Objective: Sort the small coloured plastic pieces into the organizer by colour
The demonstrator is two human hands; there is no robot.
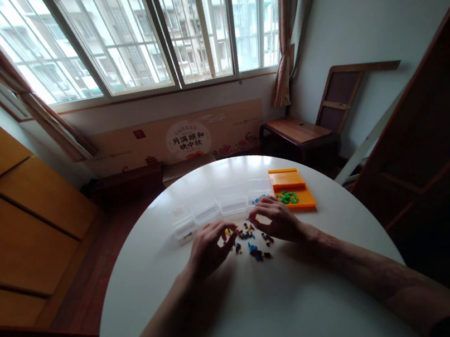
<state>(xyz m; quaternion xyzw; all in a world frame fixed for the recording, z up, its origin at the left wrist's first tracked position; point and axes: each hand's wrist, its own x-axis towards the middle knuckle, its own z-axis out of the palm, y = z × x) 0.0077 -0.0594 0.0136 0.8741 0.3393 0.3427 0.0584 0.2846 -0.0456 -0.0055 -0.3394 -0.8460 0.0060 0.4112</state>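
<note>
Small building bricks in blue, black, brown and yellow lie scattered on the white round table (255,310), with a blue and dark cluster (255,251) nearest me. My left hand (211,246) is at the left edge of the scatter, its thumb and forefinger curled together in a pinch. Across from it, my right hand (279,219) also pinches at the right side of the bricks. A speck of blue shows by its fingertips. Whatever either hand holds is too small to make out.
Behind the hands stands a row of clear plastic boxes (207,212); blue bricks (260,199) are in the rightmost one. An orange tray (306,197) with green bricks (287,197) is at the back right. A wooden chair (299,129) stands beyond the table.
</note>
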